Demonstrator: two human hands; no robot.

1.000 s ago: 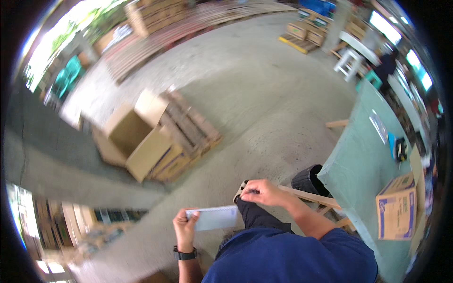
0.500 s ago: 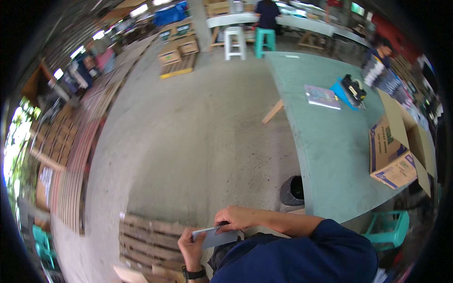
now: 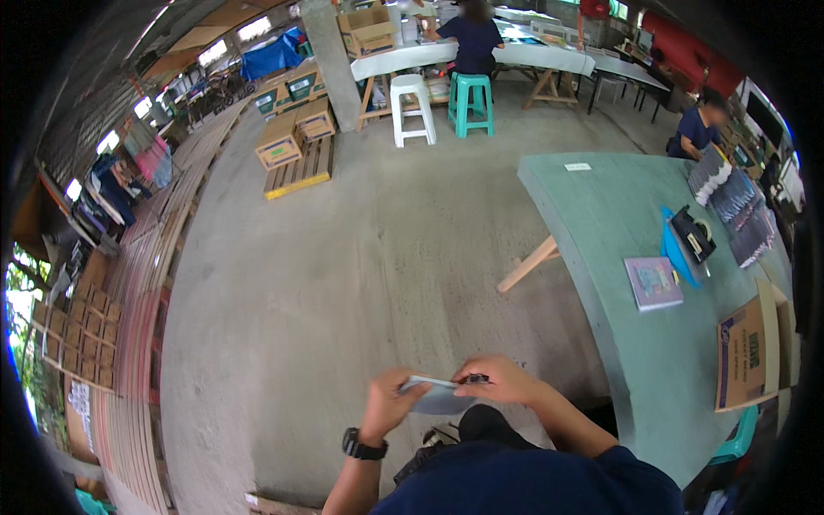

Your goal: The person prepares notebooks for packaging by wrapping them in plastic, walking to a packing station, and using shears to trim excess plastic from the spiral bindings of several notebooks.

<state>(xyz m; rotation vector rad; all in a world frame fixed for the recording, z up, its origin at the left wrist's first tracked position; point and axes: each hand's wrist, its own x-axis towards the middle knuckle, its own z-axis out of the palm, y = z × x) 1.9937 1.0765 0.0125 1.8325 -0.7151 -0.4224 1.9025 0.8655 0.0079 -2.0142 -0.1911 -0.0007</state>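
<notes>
In front of my body I hold a thin, flat, grey-white notebook-like thing (image 3: 439,398) with both hands. My left hand (image 3: 393,401), with a black watch on its wrist, is closed on its left edge, the thumb on top. At its right end my right hand (image 3: 498,380) is closed, thumb and fingers pinching the edge. A small black thing (image 3: 475,378) shows at the right fingertips; I cannot tell what it is. My fingers hide part of the held thing.
To my right stands a green table (image 3: 592,232) with a purple notebook (image 3: 654,283), a black tape dispenser (image 3: 693,233), stacked notebooks (image 3: 742,215) and an open carton (image 3: 745,352). Two stools, white (image 3: 413,107) and green (image 3: 471,103), stand ahead. People work beyond. Cartons (image 3: 279,142) sit on a pallet (image 3: 300,176).
My view has turned and risen, showing more of the room ahead. The wooden pallet near my left hand has mostly left view. Both hands still grip the flat thing, now farther right in the picture.
</notes>
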